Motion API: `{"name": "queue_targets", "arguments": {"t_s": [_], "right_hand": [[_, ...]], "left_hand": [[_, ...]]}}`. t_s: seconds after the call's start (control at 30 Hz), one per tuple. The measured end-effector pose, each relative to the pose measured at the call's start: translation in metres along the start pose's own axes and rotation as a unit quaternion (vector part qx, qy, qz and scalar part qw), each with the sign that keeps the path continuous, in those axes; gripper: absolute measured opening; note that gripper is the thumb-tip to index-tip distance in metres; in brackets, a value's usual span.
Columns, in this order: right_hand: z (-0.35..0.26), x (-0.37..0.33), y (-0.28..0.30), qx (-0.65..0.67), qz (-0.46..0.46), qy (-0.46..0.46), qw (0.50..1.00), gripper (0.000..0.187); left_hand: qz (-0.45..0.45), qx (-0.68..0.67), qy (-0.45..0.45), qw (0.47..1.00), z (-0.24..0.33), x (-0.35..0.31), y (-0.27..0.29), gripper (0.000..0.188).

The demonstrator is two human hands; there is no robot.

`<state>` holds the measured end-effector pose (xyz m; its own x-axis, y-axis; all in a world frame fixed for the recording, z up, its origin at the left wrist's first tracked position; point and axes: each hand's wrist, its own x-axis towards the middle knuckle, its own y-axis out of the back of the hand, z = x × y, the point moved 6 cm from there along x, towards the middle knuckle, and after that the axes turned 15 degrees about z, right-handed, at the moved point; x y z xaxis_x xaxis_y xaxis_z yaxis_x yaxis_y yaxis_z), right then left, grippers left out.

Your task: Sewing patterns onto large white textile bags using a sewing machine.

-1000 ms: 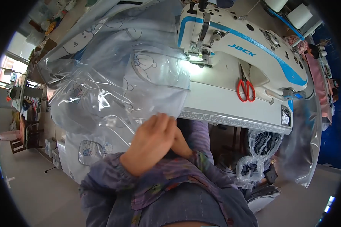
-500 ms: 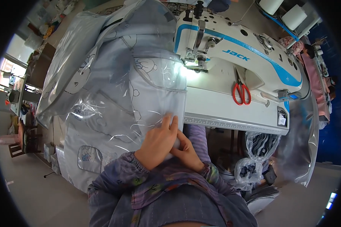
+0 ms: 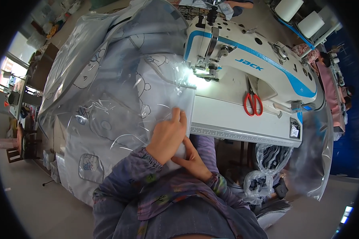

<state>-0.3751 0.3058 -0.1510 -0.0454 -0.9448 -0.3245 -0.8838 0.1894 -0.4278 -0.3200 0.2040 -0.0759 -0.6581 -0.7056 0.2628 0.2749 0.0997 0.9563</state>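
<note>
A clear plastic sheet [image 3: 119, 99] printed with cartoon bears, over pale grey-blue material, spreads across the left of the sewing table. Its right edge runs under the lit needle area of a white and blue sewing machine [image 3: 243, 55]. My left hand [image 3: 168, 133] lies on the sheet near that edge, fingers stretched forward and pressing flat. Just behind it, my right hand [image 3: 194, 161] pinches the sheet's near right edge between thumb and fingers; some fingertips are hidden underneath. The presser foot [image 3: 207, 76] stands beyond both hands.
Red-handled scissors [image 3: 253, 103] lie on the machine bed, right of the needle. A ruler strip [image 3: 243, 135] borders its front. Below hangs a clear bag [image 3: 272, 157] of dark striped scraps. White thread cones [image 3: 310, 22] stand at the back right. Another person's arm [image 3: 243, 4] shows at the top.
Both hands and the sheet have moved forward, toward the needle. The view has shifted slightly, and another person's arm now shows at the far edge.
</note>
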Motion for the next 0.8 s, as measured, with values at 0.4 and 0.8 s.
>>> {"name": "queue_targets", "arguments": {"t_s": [0.4, 0.8], "right_hand": [[0.003, 0.005, 0.005, 0.054, 0.028, -0.017, 0.998, 0.091], [0.062, 0.022, 0.047, 0.459, -0.166, -0.058, 0.871, 0.065]], "left_hand": [[0.044, -0.011, -0.017, 0.999, -0.003, 0.025, -0.007, 0.049], [0.052, -0.039, -0.003, 0.998, -0.017, 0.013, -0.003, 0.042]]}}
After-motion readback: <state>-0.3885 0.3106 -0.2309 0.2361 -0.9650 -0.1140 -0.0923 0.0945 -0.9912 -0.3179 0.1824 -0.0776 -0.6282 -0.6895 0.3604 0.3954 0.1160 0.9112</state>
